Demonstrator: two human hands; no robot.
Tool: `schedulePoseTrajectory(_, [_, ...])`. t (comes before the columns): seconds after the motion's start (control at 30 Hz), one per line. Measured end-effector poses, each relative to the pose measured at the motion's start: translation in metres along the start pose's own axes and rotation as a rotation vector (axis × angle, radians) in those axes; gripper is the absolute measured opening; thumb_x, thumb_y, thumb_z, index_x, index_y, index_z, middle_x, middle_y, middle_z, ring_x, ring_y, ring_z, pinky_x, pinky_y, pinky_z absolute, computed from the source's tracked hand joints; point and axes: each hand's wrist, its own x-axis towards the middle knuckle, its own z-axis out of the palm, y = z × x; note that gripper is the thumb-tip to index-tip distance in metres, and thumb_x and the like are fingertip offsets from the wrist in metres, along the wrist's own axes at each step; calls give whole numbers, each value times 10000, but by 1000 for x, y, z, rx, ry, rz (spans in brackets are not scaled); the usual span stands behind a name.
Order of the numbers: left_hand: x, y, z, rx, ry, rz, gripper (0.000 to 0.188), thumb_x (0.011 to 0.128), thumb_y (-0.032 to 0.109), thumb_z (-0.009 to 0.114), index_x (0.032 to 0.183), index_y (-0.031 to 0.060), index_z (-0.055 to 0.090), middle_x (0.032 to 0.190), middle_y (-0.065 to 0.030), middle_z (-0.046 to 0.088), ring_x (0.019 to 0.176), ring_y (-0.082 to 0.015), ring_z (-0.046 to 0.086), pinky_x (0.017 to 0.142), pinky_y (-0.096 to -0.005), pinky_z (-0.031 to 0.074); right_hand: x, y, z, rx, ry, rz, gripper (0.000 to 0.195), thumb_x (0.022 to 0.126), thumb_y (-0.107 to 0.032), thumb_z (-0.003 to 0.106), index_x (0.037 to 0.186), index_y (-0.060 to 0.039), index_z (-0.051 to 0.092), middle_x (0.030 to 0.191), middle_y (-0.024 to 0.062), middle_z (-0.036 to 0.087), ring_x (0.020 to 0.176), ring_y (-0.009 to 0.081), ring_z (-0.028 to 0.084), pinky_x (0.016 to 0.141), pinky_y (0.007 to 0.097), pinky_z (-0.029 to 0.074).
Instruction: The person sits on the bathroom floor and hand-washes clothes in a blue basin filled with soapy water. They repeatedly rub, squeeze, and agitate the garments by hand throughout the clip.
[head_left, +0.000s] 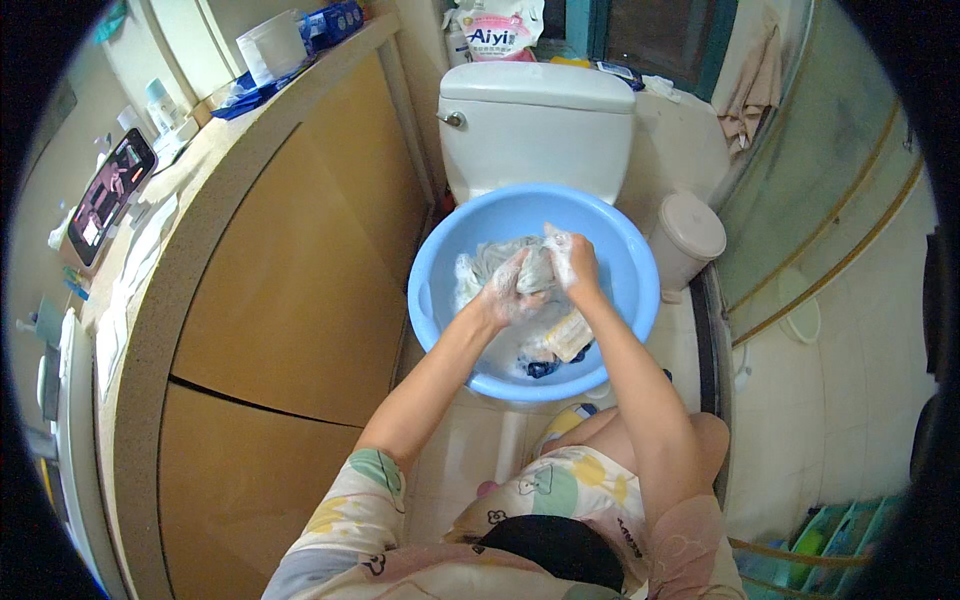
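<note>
A wide blue plastic basin (441, 225) stands in front of the toilet, with sudsy water inside. My left hand (512, 292), foamy, grips the near left part of a wet, pale grey-green cloth (534, 268). On the cloth's right side, my right hand (571, 259) is closed on it, with suds over the fingers. More of the cloth lies bunched to the left in the foam. Below my right hand, a pale yellowish bar of laundry soap (570, 335) rests on small dark blue cloth (541, 368) near the basin's front.
Behind the basin is a white toilet tank (536, 127). A lidded bin (690, 229) and a glass shower screen (817, 180) are at the right. A wooden cabinet (300, 277) flanks the left, its counter holding a propped phone (112, 195).
</note>
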Motion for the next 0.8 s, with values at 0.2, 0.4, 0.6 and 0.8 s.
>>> schedulePoseTrajectory(0.2, [5, 12, -13, 128, 124, 17, 263, 839, 367, 445, 839, 119, 531, 656, -1, 527, 435, -103, 451, 293, -188, 303, 5, -1, 5, 547, 6, 241, 362, 754, -341, 517, 693, 8, 587, 650, 173, 574, 618, 254, 556, 609, 365, 412])
schedulePoseTrajectory(0.4, [12, 5, -31, -7, 167, 147, 225, 824, 333, 474, 834, 118, 538, 710, -4, 552, 534, -114, 525, 310, -182, 355, -31, -37, -1, -86, -38, -606, 180, 656, -253, 580, 681, -76, 602, 593, 133, 572, 556, 290, 562, 525, 387, 430])
schedulePoseTrajectory(0.6, [7, 1, -27, 73, 20, 102, 221, 836, 272, 435, 894, 86, 539, 786, -53, 568, 655, -148, 569, 348, -211, 420, -16, -24, -2, -366, 44, -423, 161, 664, -193, 548, 591, -53, 577, 553, 172, 538, 518, 321, 539, 511, 419, 423])
schedulePoseTrajectory(0.8, [1, 5, -22, -45, -7, 73, 150, 831, 218, 442, 828, 102, 537, 724, -34, 558, 566, -155, 547, 467, -268, 471, -17, -37, -5, -277, -37, -544, 171, 623, -223, 573, 605, -54, 594, 544, 172, 537, 516, 324, 541, 501, 414, 417])
